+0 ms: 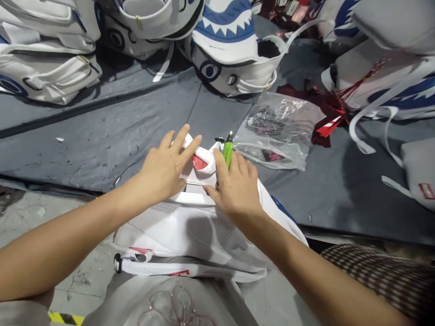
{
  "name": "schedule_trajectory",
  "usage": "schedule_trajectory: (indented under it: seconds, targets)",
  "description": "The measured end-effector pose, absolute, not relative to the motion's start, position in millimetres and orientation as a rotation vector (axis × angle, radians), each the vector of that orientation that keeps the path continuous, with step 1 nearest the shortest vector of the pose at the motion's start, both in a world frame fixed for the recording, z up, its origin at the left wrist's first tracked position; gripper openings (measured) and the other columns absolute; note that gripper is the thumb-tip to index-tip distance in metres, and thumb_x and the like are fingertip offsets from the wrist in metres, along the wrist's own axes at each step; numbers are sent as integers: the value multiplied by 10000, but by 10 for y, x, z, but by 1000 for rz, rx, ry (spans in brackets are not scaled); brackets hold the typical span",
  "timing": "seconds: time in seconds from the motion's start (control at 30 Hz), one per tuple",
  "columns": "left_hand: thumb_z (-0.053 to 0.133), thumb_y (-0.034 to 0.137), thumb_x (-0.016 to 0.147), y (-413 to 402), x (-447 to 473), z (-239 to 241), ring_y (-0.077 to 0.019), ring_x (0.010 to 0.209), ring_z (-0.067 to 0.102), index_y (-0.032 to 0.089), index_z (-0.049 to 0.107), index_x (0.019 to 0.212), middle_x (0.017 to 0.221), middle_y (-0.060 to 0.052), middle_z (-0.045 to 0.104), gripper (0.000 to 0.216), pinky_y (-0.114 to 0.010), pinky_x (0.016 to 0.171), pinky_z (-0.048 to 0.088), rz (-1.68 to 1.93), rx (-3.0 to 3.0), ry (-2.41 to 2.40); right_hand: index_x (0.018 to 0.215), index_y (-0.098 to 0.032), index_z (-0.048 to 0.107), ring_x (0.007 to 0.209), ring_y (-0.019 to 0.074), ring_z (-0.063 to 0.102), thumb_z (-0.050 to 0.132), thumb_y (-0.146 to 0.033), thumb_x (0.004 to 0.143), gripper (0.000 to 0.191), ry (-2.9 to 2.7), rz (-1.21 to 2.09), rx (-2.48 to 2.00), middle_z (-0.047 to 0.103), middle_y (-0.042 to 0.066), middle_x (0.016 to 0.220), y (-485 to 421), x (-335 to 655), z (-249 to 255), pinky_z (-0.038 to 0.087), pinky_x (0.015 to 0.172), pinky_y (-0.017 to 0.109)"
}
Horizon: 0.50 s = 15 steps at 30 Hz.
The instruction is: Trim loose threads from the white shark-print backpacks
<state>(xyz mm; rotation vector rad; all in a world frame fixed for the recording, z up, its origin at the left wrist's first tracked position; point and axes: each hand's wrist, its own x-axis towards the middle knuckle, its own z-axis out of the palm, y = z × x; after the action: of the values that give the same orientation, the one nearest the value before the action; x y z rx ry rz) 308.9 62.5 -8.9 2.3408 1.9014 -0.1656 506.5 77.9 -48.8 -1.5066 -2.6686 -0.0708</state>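
A white backpack lies over the table's front edge and in front of my body. My left hand rests on its top part with fingers spread, beside a rolled white piece with a red patch. A bright green pen sticks up, light tip upward, between the thumb side and fingers of my right hand. That hand also lies on the backpack, and its palm side is hidden. Between my hands runs a white strap.
Several white and blue backpacks with teeth and eye prints, such as one backpack, stand along the back of the grey-covered table. Right of my hands lies a clear plastic bag, near red tags. A checked sleeve shows at lower right.
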Motion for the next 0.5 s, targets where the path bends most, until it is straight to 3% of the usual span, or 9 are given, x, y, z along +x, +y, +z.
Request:
schedule_trajectory:
  seconds: [0.13, 0.33, 0.5]
  targets:
    - [738, 461, 805, 611, 2977, -116, -434, 1522, 178, 295, -15, 1614, 1697, -151, -8, 1118, -532, 1052, 464, -100, 2360, 1877, 1511, -133, 329, 1372, 417, 414, 654, -362, 883, 743, -2599, -43, -1524, 449, 278, 1481, 802, 5071, -550, 358, 1067, 595]
    - [817, 508, 722, 826, 3299, -221, -466, 1536, 52, 246, -34, 1615, 1687, -201, 10, 1261, -702, 1155, 177, -155, 2601, 1792, 1501, -126, 344, 1377, 428, 389, 688, -373, 862, 767, -2590, 3, -1546, 406, 283, 1514, 845, 5049, -552, 343, 1066, 603]
    - [741, 392, 805, 830, 3419, -249, -408, 1525, 183, 217, 46, 1620, 1684, -185, 106, 1085, -583, 1144, 270, -200, 2658, 1740, 1495, -113, 351, 1396, 430, 375, 728, -342, 834, 794, -2602, 27, -1582, 376, 290, 1539, 870, 5015, -541, 329, 1082, 608]
